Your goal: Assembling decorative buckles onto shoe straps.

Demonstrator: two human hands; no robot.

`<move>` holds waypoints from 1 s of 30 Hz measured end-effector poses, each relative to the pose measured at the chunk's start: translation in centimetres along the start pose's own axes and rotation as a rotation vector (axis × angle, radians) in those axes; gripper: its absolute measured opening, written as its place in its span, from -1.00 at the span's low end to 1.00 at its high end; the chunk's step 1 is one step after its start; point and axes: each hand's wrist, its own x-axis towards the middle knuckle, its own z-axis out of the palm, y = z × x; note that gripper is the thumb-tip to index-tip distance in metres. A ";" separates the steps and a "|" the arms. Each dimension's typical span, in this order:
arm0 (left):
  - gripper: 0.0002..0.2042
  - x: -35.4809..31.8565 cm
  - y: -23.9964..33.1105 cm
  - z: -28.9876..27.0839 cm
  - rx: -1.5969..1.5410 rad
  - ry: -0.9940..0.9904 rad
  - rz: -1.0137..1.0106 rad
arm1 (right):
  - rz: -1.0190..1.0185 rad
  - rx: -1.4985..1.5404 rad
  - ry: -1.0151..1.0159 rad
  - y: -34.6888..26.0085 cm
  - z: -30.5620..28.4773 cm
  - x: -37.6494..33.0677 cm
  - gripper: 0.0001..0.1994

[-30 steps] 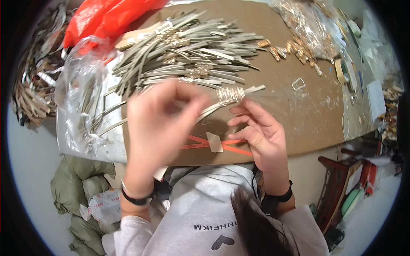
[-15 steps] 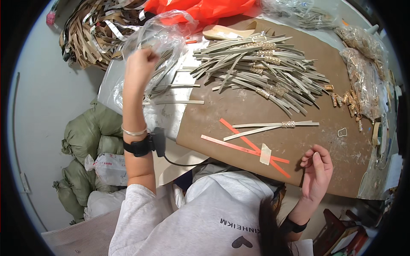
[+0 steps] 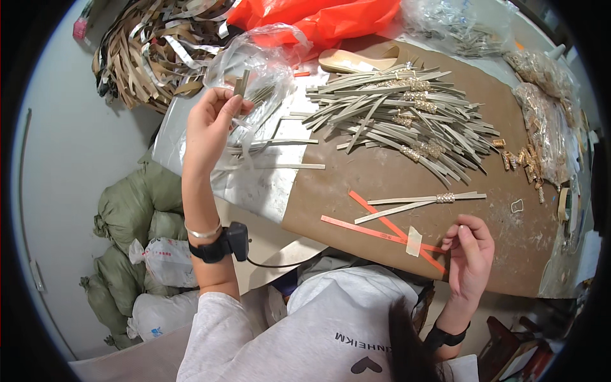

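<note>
Likely strip pickup: left hand [image 3: 211, 121] pinches thin grey-green flat strips [image 3: 245, 83] above clear plastic bag [image 3: 254, 54]. Right hand [image 3: 470, 254] loosely curled, seemingly empty, beside crossed flat orange strips [image 3: 356, 225]. Next probably calls for clearing the bag.

At the frame's upper left I see brown strips [image 3: 130, 67], at top centre a red bag [image 3: 344, 22], at lower left green sacks [image 3: 129, 207].

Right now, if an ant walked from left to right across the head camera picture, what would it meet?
Stuffed green sacks → left hand pinching thin grey strips → beige open shoe → small beige piece of tape → bare right hand → loose shiny gold pieces.
</note>
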 end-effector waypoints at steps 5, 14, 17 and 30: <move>-0.90 -3.8 7.4 5.4 -0.423 -0.395 -0.167 | 0.026 -0.136 -0.203 -1.5 4.7 0.7 -0.76; -0.88 -8.7 10.9 15.2 -0.578 -0.784 -0.480 | 0.048 0.054 -0.198 -2.4 3.7 1.9 -0.77; -0.86 -9.6 10.9 17.3 -0.615 -0.780 -0.515 | 0.000 0.041 -0.131 -2.3 2.6 1.3 -0.80; -0.88 -11.9 11.7 20.2 -0.594 -0.654 -0.466 | -0.207 -0.121 -0.100 -2.8 0.5 -0.2 -0.80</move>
